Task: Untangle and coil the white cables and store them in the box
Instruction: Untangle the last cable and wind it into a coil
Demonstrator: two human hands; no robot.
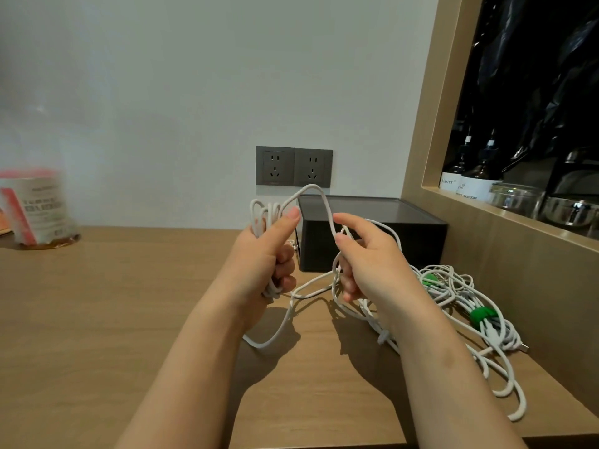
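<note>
Biggest worry: the slack of the thin white cable (285, 322) runs down toward the tangled white cable pile (489, 332) on the wooden desktop (97, 319), so one hard tug could cinch a knot or drag the whole lot. The left hand (265, 257) has its fingers wrapped tight round a half-made coil (264, 215). The right hand (369, 257) pinches the next loop between thumb and forefinger, other fingers loosely bent. The dark rectangular box (421, 244) sits just behind.

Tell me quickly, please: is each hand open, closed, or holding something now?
Left hand: closed, gripping a coil of white cable.
Right hand: closed, pinching the white strand that arches over from the coil.
</note>
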